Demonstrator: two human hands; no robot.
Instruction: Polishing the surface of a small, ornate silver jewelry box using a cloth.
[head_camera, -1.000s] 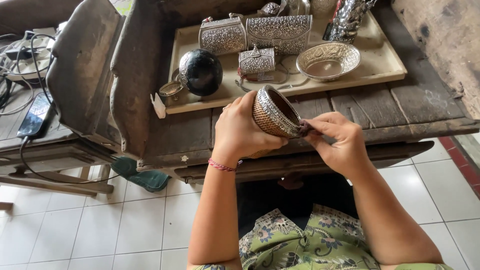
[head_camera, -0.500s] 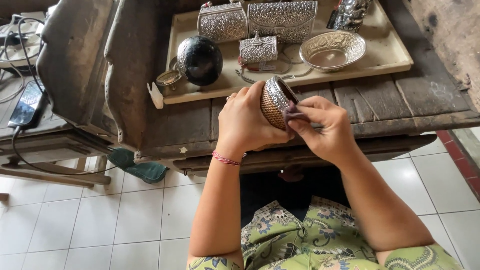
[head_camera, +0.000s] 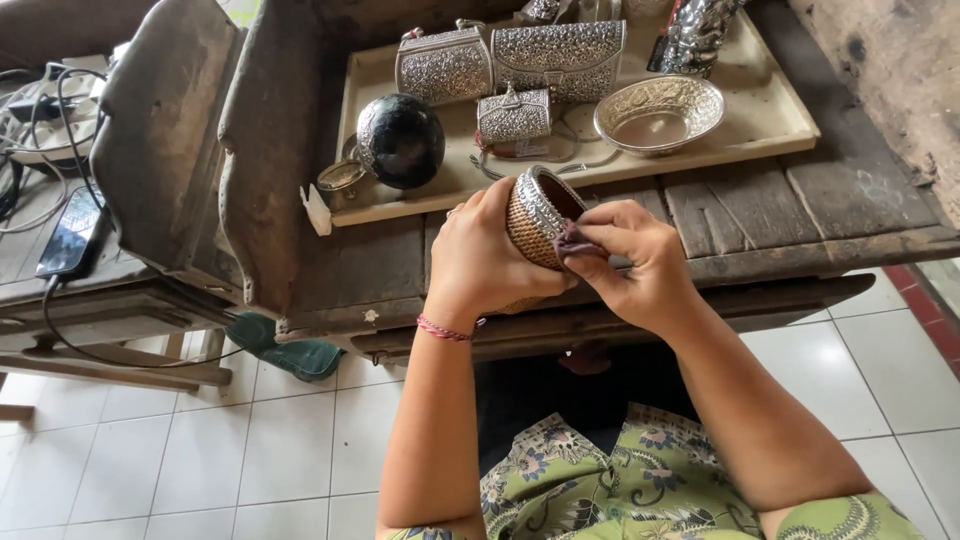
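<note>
Over worn wooden bench (head_camera: 800, 215) | our left hand (head_camera: 480, 255) grips round woven silver-rimmed basket (head_camera: 535, 220) | right hand (head_camera: 635, 260) pinches small purple cloth (head_camera: 578, 240) on its rim | cream tray (head_camera: 770, 120) behind holds embossed silver boxes (head_camera: 560, 55), silver bowl (head_camera: 658, 112), black sphere (head_camera: 402, 140).

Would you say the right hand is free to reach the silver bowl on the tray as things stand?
Probably not right away: the right hand pinches a small cloth against the woven cup that the left hand holds. The path to the silver bowl on the tray looks open.
</note>
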